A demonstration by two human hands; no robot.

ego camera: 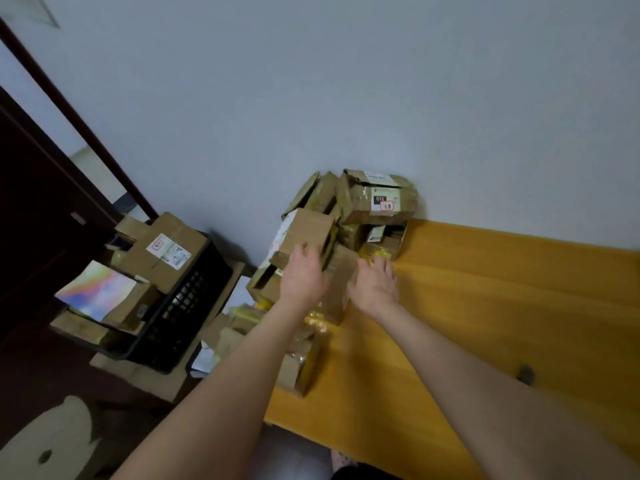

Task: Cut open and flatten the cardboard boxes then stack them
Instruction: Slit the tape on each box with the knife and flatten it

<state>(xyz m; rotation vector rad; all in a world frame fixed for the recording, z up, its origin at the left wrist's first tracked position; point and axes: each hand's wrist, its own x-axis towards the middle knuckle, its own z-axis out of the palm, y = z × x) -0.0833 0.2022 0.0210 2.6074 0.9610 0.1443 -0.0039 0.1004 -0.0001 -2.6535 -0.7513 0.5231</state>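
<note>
1. Two bare forearms are stretched forward from the lower edge of the head view, side by side, both reaching to a pile (pixel 349 233) of cardboard boxes.
2. The left hand (pixel 304 277) is seen from the back. Its fingers (pixel 298 250) are laid nearly straight against the near face of a small box (pixel 308 230); nothing is gripped. The outline is blurred, so the thumb cannot be made out.
3. The right hand (pixel 375 284) is held palm down just beside the left, touching a lower box (pixel 343 268). Its fingers (pixel 382 263) are spread and relaxed, with nothing held; their tips reach a strip of yellow tape.
4. The pile is set on the far left corner of a counter (pixel 485 306) and leans on a wall (pixel 346 98). The boxes are small, brown and creased, several with torn flaps, clear or yellow tape and white labels.
5. At the top of the pile a labelled box (pixel 379 200) is seen, dented, with a black-and-white sticker and a red-edged tag.
6. The small box is plain brown with sharp corners and is tilted, its left side covered by a white label.
7. The counter is smooth orange-yellow wood with a straight edge; the wall is flat, matt and pale.
8. To the left, lower than the counter, a black plastic crate (pixel 194 306) with lattice sides is filled with more boxes, one (pixel 166 252) taped and labelled. Flat cardboard is spread under it.
9. A dark door (pixel 41 202) is seen at the far left.
</note>
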